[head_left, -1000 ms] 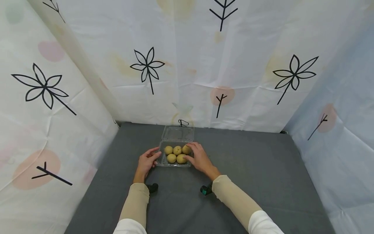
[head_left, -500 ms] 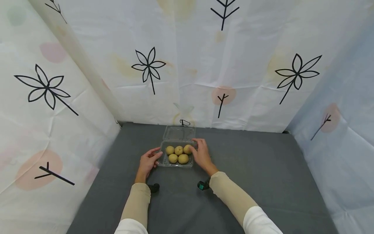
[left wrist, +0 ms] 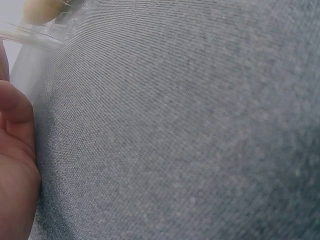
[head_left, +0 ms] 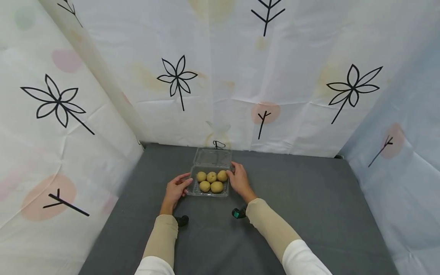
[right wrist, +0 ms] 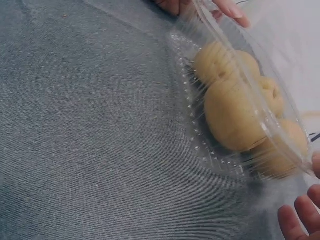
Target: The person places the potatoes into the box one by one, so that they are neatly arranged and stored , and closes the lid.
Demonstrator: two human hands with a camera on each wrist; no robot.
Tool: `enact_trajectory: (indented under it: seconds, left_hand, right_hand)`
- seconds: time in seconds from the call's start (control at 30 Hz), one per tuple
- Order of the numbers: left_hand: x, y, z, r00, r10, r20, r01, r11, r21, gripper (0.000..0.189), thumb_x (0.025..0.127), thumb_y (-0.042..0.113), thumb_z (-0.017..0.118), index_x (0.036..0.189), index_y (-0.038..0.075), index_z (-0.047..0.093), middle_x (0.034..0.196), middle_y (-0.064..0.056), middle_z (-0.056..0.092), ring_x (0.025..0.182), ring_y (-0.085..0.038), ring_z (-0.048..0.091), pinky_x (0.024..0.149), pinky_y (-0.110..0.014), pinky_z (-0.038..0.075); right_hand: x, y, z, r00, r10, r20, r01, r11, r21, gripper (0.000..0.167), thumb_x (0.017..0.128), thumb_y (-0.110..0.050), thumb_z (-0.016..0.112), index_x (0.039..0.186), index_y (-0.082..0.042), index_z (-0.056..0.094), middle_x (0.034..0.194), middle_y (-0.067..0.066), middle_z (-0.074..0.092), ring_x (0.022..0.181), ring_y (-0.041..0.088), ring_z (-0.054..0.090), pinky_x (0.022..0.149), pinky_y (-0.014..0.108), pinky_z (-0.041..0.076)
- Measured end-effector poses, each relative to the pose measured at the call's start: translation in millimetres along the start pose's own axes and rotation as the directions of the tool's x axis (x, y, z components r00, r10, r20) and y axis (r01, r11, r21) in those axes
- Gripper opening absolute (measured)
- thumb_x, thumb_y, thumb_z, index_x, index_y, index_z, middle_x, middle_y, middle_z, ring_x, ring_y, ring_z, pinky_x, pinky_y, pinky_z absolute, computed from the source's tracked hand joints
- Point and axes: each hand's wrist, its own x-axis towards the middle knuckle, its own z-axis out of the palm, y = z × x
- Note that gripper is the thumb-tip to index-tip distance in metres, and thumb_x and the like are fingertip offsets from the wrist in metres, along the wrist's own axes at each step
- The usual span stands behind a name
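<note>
A clear plastic clamshell box (head_left: 224, 194) sits on the grey table with its lid (head_left: 212, 156) tipped back. Inside lie several round, yellow-brown, potato-like pieces (head_left: 217, 187), some dimpled, in two rows. My left hand (head_left: 176, 191) holds the box's left rim, thumb on top and forefinger stretched toward the back. At the right rim my right hand (head_left: 239, 181) grips the edge, its thumb beside the back-right piece. In the right wrist view, the right fingertips (right wrist: 290, 222) show beside the box wall. The left wrist view catches part of the left hand (left wrist: 17, 150) below the box corner.
A grey cloth (head_left: 295, 198) covers the table. Patterned white curtains (head_left: 233, 76) enclose its back and sides. A thin black loop (head_left: 218, 144) shows behind the lid. Dark wrist devices (head_left: 238, 212) sit under both forearms.
My right hand has drawn back from over the pieces on the right to the box's right rim. The left hand keeps its place on the left rim.
</note>
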Motion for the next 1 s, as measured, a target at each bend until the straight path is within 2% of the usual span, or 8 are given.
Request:
enact_trajectory:
  seconds: [0.27, 0.5, 0.8, 1.0]
  left_hand:
    - [-5.8, 9.0, 0.7, 1.0, -0.011, 0.021, 0.011, 1.0, -0.004, 0.047, 0.091, 0.033, 0.079, 0.135, 0.018, 0.067, 0.089, 0.006, 0.064, 0.056, -0.007, 0.057, 0.053, -0.021, 0.048]
    - [-15.3, 22.6, -0.3, 0.997, -0.034, 0.064, 0.035, 0.999, -0.014, 0.047, 0.094, 0.025, 0.077, 0.138, 0.013, 0.065, 0.09, 0.003, 0.065, 0.057, -0.01, 0.059, 0.055, -0.024, 0.051]
    - [-3.1, 3.2, 2.1, 1.0, -0.016, 0.013, 0.016, 1.0, 0.002, 0.047, 0.09, 0.035, 0.079, 0.134, 0.021, 0.068, 0.091, 0.007, 0.064, 0.057, -0.006, 0.057, 0.054, -0.021, 0.048]
    - [-1.7, 0.9, 0.9, 1.0, -0.003, 0.004, 0.003, 1.0, 0.001, 0.049, 0.088, 0.038, 0.081, 0.132, 0.022, 0.069, 0.091, 0.007, 0.066, 0.057, -0.006, 0.058, 0.054, -0.021, 0.049]
  right_hand:
    - [2.0, 2, -3, 0.999, 0.041, 0.036, -0.042, 0.999, 0.015, 0.056, 0.107, -0.023, 0.055, 0.157, -0.006, 0.037, 0.152, 0.018, 0.046, 0.133, 0.038, 0.053, 0.104, 0.052, 0.05]
    - [3.1, 3, -2, 0.998, 0.038, 0.046, -0.036, 0.999, -0.04, 0.051, 0.108, -0.022, 0.054, 0.153, -0.004, 0.041, 0.152, 0.018, 0.044, 0.132, 0.037, 0.054, 0.103, 0.052, 0.051]
    - [1.9, 1, -2, 0.999, 0.028, 0.042, -0.026, 0.999, -0.036, 0.05, 0.108, -0.022, 0.054, 0.153, -0.004, 0.042, 0.153, 0.016, 0.044, 0.132, 0.035, 0.054, 0.101, 0.051, 0.052]
    - [-2.2, 1, -1, 1.0, -0.005, 0.02, 0.006, 1.0, -0.019, 0.049, 0.107, -0.018, 0.055, 0.151, -0.002, 0.044, 0.152, 0.017, 0.045, 0.129, 0.036, 0.055, 0.099, 0.052, 0.052]
